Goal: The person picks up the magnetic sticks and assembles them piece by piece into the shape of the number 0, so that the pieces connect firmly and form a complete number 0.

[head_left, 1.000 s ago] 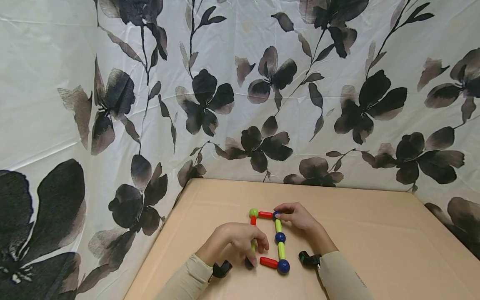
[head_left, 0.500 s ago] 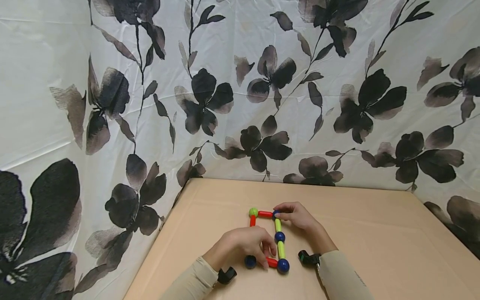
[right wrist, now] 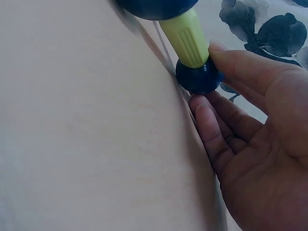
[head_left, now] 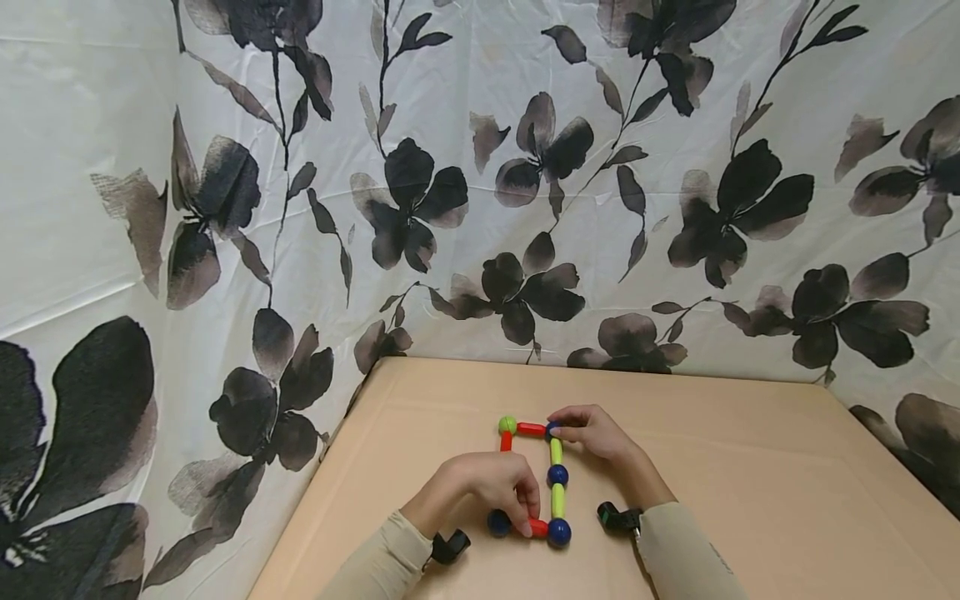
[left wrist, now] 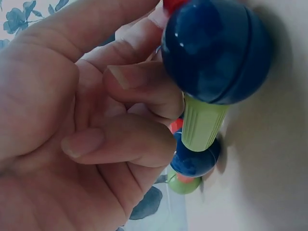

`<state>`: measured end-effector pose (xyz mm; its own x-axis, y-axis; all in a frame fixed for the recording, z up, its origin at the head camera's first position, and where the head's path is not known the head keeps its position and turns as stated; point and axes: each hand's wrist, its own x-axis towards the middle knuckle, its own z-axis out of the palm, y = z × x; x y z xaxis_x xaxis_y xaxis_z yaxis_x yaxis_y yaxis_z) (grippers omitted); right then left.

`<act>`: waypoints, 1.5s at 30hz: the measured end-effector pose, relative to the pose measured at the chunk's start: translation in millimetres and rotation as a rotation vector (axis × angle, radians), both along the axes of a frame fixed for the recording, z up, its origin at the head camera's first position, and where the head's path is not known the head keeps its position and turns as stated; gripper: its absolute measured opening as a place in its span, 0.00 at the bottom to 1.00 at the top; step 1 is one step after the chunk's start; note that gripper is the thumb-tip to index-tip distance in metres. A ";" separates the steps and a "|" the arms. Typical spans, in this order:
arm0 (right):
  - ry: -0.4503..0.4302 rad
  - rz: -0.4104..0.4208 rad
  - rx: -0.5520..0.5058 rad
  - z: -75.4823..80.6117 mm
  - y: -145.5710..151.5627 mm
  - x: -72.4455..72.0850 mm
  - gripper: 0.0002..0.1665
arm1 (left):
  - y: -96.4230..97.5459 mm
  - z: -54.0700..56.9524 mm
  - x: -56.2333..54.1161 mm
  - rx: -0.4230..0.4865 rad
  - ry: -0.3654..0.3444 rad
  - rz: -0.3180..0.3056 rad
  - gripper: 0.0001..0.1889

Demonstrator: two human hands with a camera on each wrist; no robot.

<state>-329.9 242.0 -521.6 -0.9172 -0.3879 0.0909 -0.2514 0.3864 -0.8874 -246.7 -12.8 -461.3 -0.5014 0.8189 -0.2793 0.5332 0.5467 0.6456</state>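
Observation:
On the table lies a rectangle of magnetic rods and balls. My left hand [head_left: 495,486] pinches the near red rod [head_left: 538,527], which joins the near right blue ball [head_left: 558,532]. Beside that hand sits the near left blue ball [head_left: 498,523]; in the left wrist view a red end meets a large blue ball [left wrist: 216,50]. With thumb and fingers, my right hand [head_left: 596,432] holds the far right blue ball [right wrist: 199,76]. Yellow-green rods [head_left: 557,500] and a middle blue ball [head_left: 557,475] form the right side. My left hand hides part of the left side.
A light green ball [head_left: 507,426] marks the far left corner, with a red rod [head_left: 531,429] running right from it. The tan table [head_left: 750,467] ends at a flower-printed cloth [head_left: 465,208] behind and to the left.
My left hand has moved right from the left side of the rectangle and taken hold of the near red rod. That rod and its blue ball have shifted slightly left. My right hand stays put.

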 end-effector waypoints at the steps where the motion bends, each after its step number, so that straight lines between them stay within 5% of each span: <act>1: -0.001 -0.003 0.002 -0.5 0.1 -0.1 0.19 | -0.3 0.3 0.0 0.001 -0.016 0.004 0.04; 6: 0.005 -0.002 0.008 -2.8 1.0 0.0 0.19 | -1.8 0.0 -1.2 0.007 -0.032 0.015 0.04; 10: 0.015 0.005 0.005 -2.4 1.4 1.0 0.20 | -6.1 -0.3 -9.6 0.069 0.043 0.077 0.03; 15: 0.000 -0.003 0.015 -1.0 1.1 0.9 0.20 | -16.0 -5.6 -30.0 0.206 0.177 0.338 0.12; 20: -0.033 0.033 0.044 -1.1 2.3 0.1 0.25 | -23.6 -16.6 -48.2 0.238 0.214 0.569 0.28; 25: -0.051 0.169 0.120 2.4 6.8 2.1 0.36 | -23.9 -27.2 -58.0 0.231 0.153 0.613 0.37; 30: -0.104 0.288 0.166 8.4 9.3 7.1 0.50 | -20.1 -37.3 -62.9 0.251 0.110 0.660 0.33; 45: -0.121 0.281 0.166 13.0 4.7 10.9 0.53 | -15.8 -45.7 -66.4 0.320 0.065 0.715 0.26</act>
